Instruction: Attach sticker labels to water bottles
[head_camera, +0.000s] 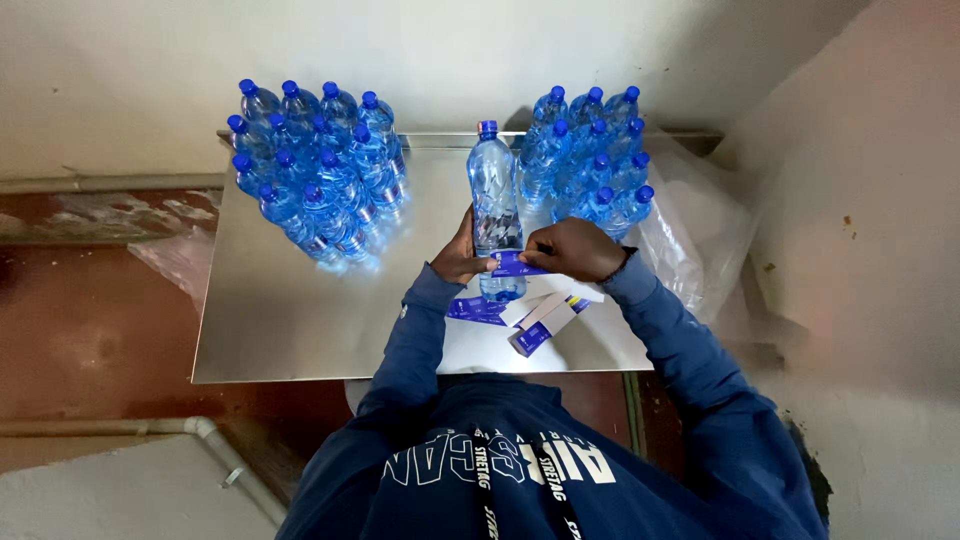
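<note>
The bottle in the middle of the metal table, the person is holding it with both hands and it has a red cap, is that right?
Not quite. The head view shows the bottle held by the left hand and right hand on the metal table, but its cap is blue, not red. The right hand also presses a blue label against it.

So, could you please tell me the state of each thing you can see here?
Centre bottle: upright, capped, held.
Label: partly wrapped round it.
Left hand: gripping the bottle.
Right hand: pressing the label.
Left bottle group: upright, capped.
Right bottle group: upright, capped.
Loose labels: lying flat.
</note>
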